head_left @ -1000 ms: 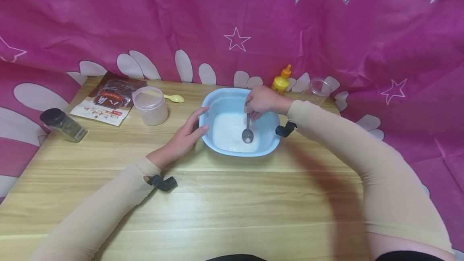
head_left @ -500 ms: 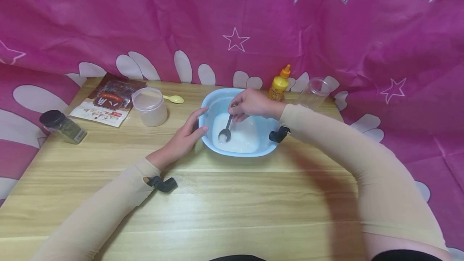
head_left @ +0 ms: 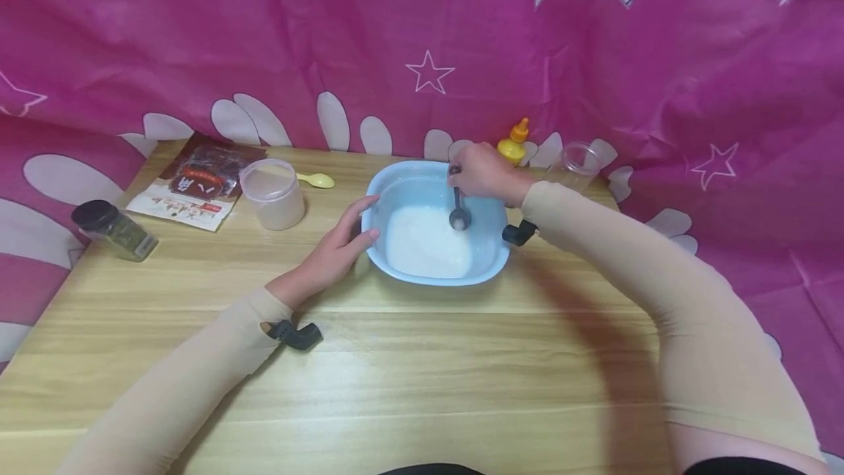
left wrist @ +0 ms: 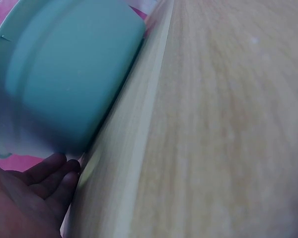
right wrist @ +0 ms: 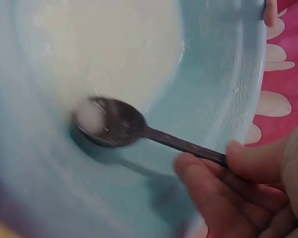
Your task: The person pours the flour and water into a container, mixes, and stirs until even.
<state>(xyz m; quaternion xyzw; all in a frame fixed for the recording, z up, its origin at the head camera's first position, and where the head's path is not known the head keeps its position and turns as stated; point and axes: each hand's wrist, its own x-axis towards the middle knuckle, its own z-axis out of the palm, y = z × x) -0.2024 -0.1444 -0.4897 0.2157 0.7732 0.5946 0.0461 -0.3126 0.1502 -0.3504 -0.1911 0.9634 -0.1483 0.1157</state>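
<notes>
A light blue basin [head_left: 491, 259] with white liquid [head_left: 425, 240] in it stands on the wooden table [head_left: 422, 365]. My right hand [head_left: 481, 173] pinches the handle of a dark metal spoon [head_left: 457, 210]; its bowl sits in the liquid at the basin's far right. The right wrist view shows the spoon [right wrist: 114, 124] blurred, with white on it, and my fingers [right wrist: 223, 188] round the handle. My left hand [head_left: 339, 244] rests with straight fingers against the basin's left wall [left wrist: 64, 84].
A lidded white tub [head_left: 272, 193], a yellow spoon [head_left: 319, 180], a food packet [head_left: 198, 180] and a dark-capped spice jar [head_left: 113, 229] lie at the left. A yellow squeeze bottle [head_left: 513, 144] and a clear cup [head_left: 575, 165] stand behind the basin. Pink cloth hangs behind.
The spoon has swept from the basin's front right to the left, then to the far right. My left hand has stayed against the basin.
</notes>
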